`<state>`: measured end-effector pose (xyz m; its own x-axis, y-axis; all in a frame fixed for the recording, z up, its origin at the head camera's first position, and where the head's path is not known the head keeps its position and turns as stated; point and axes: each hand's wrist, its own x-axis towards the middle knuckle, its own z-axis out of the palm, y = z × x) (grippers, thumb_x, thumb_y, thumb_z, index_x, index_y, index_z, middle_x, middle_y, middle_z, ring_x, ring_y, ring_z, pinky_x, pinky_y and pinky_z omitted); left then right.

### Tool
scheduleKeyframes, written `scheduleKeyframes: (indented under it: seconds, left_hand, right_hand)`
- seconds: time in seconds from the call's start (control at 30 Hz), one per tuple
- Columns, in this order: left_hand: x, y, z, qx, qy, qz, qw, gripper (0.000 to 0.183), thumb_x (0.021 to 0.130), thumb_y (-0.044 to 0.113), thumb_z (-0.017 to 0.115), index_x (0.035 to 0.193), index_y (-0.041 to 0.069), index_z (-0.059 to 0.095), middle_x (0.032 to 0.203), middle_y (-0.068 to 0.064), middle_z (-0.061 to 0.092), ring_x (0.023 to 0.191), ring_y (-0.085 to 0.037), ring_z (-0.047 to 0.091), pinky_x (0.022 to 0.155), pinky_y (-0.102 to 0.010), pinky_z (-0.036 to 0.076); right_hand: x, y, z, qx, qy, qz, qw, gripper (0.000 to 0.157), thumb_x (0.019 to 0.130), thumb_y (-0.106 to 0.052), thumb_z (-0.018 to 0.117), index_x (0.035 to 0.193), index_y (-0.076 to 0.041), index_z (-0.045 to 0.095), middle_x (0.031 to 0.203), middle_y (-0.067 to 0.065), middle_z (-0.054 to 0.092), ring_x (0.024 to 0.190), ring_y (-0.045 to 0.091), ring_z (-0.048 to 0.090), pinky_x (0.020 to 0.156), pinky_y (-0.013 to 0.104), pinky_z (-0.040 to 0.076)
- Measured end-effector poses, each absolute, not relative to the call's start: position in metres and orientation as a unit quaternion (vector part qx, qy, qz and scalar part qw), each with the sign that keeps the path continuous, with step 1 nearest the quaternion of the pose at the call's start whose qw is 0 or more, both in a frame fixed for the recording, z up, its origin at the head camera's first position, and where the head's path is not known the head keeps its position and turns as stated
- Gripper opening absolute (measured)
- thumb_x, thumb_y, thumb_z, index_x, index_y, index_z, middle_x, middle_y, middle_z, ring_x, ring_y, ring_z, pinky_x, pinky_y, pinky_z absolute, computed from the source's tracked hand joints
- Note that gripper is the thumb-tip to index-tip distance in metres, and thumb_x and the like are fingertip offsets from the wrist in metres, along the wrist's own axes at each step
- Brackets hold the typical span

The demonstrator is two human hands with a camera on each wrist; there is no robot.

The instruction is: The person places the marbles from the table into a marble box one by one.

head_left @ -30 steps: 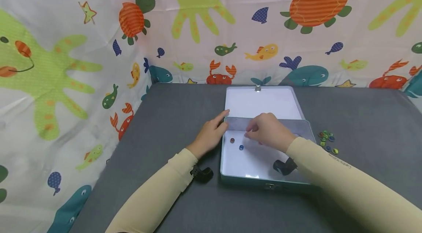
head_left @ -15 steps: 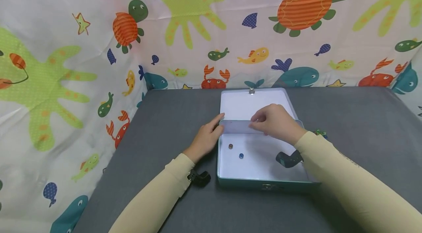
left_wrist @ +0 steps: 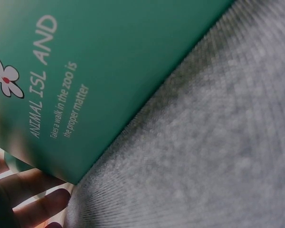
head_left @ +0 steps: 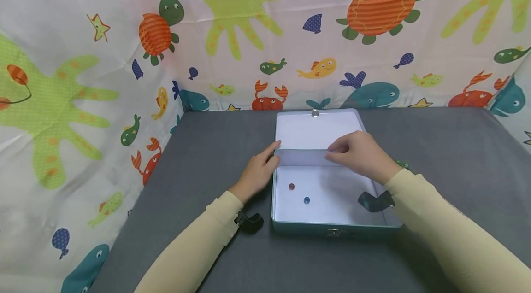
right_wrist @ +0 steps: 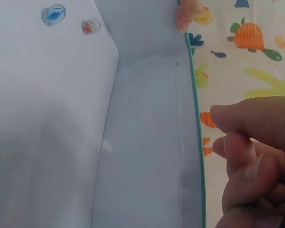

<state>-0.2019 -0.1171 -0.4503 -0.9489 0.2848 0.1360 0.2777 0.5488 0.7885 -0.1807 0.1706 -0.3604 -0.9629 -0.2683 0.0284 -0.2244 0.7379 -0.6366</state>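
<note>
An open green tin box with a white inside lies on the table, its lid folded back. Inside are a blue glass marble and a reddish one, lying apart near the left. My left hand touches the box's back left corner, thumb at the rim and index finger reaching past it. Over the back wall is my right hand, fingers loosely bent. In the right wrist view, nothing shows between its thumb and fingers. Green printed metal with white lettering fills much of the left wrist view.
Several small coloured pieces lie on the grey table right of the box, mostly hidden by the right forearm. A curtain printed with sea animals hangs behind and at left. Black wrist devices sit under both forearms.
My right hand has moved right along the back wall, away from the marbles. The left hand stays at the corner. The head view has shifted slightly.
</note>
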Motion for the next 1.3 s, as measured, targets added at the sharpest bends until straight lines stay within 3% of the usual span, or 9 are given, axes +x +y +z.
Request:
scheduleKeyframes:
  seconds: [0.13, 0.5, 0.67, 0.77, 0.9, 1.3]
  left_hand:
    - [-0.202, -0.117, -0.450, 0.165, 0.878, 0.450, 0.010, 0.061, 0.103, 0.041, 0.040, 0.161, 0.025, 0.046, 0.065, 0.003, 0.034, 0.063, -0.016, 0.027, 0.090, -0.043, 0.043]
    - [-0.202, -0.117, -0.445, 0.167, 0.876, 0.452, 0.004, 0.060, 0.103, 0.038, 0.042, 0.161, 0.023, 0.047, 0.073, -0.002, 0.040, 0.071, -0.019, 0.038, 0.094, -0.043, 0.043]
    - [-0.202, -0.117, -0.444, 0.166, 0.877, 0.451, 0.005, 0.058, 0.104, 0.036, 0.043, 0.161, 0.022, 0.046, 0.079, -0.009, 0.054, 0.101, -0.024, 0.055, 0.103, -0.046, 0.045]
    - [-0.201, -0.116, -0.445, 0.162, 0.877, 0.451, 0.007, 0.058, 0.104, 0.036, 0.043, 0.161, 0.022, 0.047, 0.110, -0.015, 0.070, 0.112, -0.026, 0.057, 0.109, -0.047, 0.045]
    - [-0.199, -0.116, -0.446, 0.154, 0.880, 0.450, 0.012, 0.059, 0.103, 0.038, 0.042, 0.160, 0.024, 0.047, 0.146, -0.012, 0.061, 0.116, -0.024, 0.057, 0.113, -0.048, 0.043]
    - [-0.201, -0.116, -0.446, 0.156, 0.880, 0.449, 0.013, 0.059, 0.104, 0.038, 0.042, 0.161, 0.025, 0.047, 0.156, -0.006, 0.053, 0.131, -0.020, 0.056, 0.116, -0.048, 0.041]
  right_hand:
    - [-0.178, 0.179, -0.362, -0.123, 0.935, -0.331, 0.034, 0.030, 0.093, -0.025, 0.079, 0.113, -0.002, 0.081, 0.099, 0.008, 0.077, 0.086, 0.023, 0.064, 0.075, 0.035, 0.055]
    - [-0.170, 0.204, -0.360, -0.104, 0.938, -0.329, 0.022, 0.029, 0.094, -0.024, 0.078, 0.115, -0.004, 0.081, 0.098, 0.008, 0.076, 0.087, 0.025, 0.062, 0.073, 0.035, 0.054]
    - [-0.165, 0.218, -0.360, -0.087, 0.936, -0.340, 0.018, 0.031, 0.095, -0.027, 0.078, 0.116, -0.004, 0.080, 0.102, 0.011, 0.076, 0.089, 0.027, 0.062, 0.070, 0.034, 0.054]
    - [-0.162, 0.224, -0.357, -0.078, 0.938, -0.339, 0.015, 0.031, 0.095, -0.026, 0.077, 0.116, -0.003, 0.080, 0.103, 0.013, 0.075, 0.088, 0.028, 0.061, 0.067, 0.033, 0.053]
    - [-0.160, 0.233, -0.356, -0.076, 0.940, -0.334, 0.011, 0.032, 0.096, -0.027, 0.077, 0.116, -0.003, 0.080, 0.103, 0.013, 0.075, 0.088, 0.027, 0.061, 0.066, 0.032, 0.053]
    - [-0.149, 0.266, -0.362, -0.057, 0.945, -0.322, 0.000, 0.043, 0.098, -0.037, 0.073, 0.119, 0.000, 0.078, 0.104, 0.015, 0.076, 0.082, 0.025, 0.061, 0.060, 0.031, 0.052]
